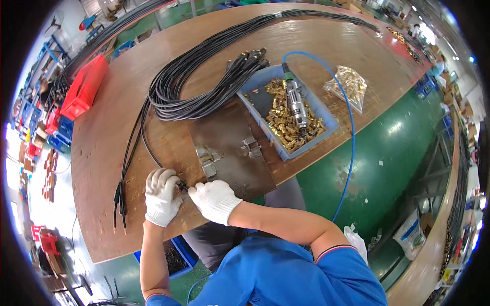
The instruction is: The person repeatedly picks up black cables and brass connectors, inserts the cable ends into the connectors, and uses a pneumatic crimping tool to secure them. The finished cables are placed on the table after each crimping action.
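1. Left hand (162, 196) and right hand (215, 200), both gloved, pinch a black cable (144, 133) end between their fingers near the worktop (112, 127) front edge
2. Blue tray (326, 120) of brass fittings (286, 122) sits toward the right edge

Packages near my bench

A clear plastic bag of brass fittings (346, 85) lies on the far right of the bench (107, 137), just right of the blue tray. A white sack with a blue top (409, 233) stands on the floor, near right.

Tray of fittings (326, 122) right of cable bundle (204, 76), behind clamps (209, 159).
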Available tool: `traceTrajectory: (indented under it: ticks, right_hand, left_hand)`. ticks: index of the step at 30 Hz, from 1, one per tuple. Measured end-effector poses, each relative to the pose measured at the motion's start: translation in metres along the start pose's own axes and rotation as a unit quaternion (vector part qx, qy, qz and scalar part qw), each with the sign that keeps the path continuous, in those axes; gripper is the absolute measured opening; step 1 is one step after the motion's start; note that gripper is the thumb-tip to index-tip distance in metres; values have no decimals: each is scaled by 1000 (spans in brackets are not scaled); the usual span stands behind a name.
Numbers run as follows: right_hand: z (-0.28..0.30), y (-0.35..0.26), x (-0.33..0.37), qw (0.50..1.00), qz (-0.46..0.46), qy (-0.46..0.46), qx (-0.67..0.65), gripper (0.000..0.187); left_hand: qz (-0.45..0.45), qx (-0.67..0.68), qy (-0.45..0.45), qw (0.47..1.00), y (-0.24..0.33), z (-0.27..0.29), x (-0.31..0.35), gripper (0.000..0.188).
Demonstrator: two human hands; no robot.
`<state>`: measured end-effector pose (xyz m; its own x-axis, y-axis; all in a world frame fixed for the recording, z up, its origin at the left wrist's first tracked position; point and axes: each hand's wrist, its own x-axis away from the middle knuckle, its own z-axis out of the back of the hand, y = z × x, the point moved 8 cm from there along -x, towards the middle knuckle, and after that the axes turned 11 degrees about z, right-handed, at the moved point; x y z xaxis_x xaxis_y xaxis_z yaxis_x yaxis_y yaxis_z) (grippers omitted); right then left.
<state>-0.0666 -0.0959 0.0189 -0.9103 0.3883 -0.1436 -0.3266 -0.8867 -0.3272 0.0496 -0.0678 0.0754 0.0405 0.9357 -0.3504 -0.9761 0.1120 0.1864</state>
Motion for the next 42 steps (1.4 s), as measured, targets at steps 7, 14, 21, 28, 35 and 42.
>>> traceTrajectory:
  ticks: [7, 14, 21, 28, 35, 42]
  right_hand:
    - [29, 8, 3, 998, -39, 49, -13, 21]
    - [59, 28, 0, 996, -21, 75, 37, 30]
    - [80, 39, 4, 988, 44, 135, 64, 25]
    - [128, 82, 20, 980, 51, 24, 193, 13]
    - [216, 266, 65, 934, -130, 5, 333, 39]
    - [179, 285, 35, 876, -203, -168, 403, 37]
  left_hand:
    - [-117, 50, -64, 990, 13, -11, -25, 26]
    - [-53, 97, -35, 993, 4, 6, -42, 23]
    - [-122, 149, -6, 981, 23, 11, -61, 25]
    - [-96, 115, -45, 988, 14, -10, -64, 30]
    - [-60, 153, -11, 986, 6, -13, -64, 39]
    - [-31, 177, -3, 984, -6, -10, -59, 37]
